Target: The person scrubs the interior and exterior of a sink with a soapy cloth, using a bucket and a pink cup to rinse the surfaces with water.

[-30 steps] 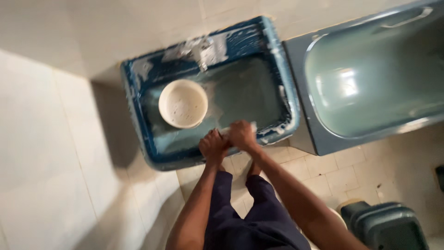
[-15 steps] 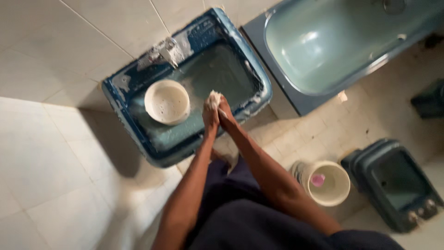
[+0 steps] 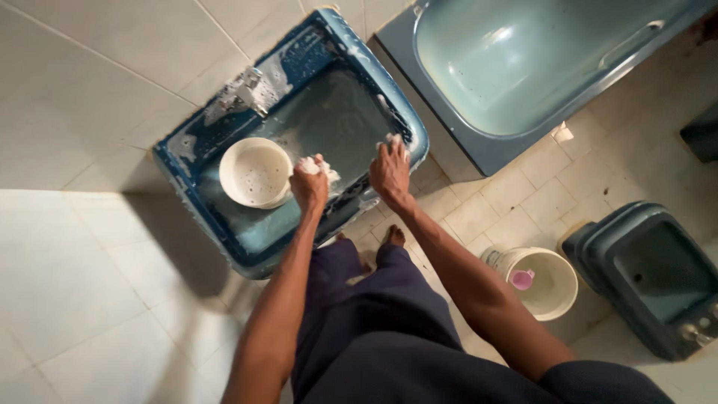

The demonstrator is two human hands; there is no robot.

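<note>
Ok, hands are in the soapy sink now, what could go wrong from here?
1. The left hand works a foamy cloth right beside the white bowl; a swipe could knock it.
2. The right hand presses on the sink's sudsy front rim and might slip.
3. A bare foot stands on the tiled floor; dripping suds could make it slick.

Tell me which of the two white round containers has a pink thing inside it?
The white bucket on the tiled floor, beside the person's right arm, holds the pink thing. The white bowl in the blue sink shows none.
</note>
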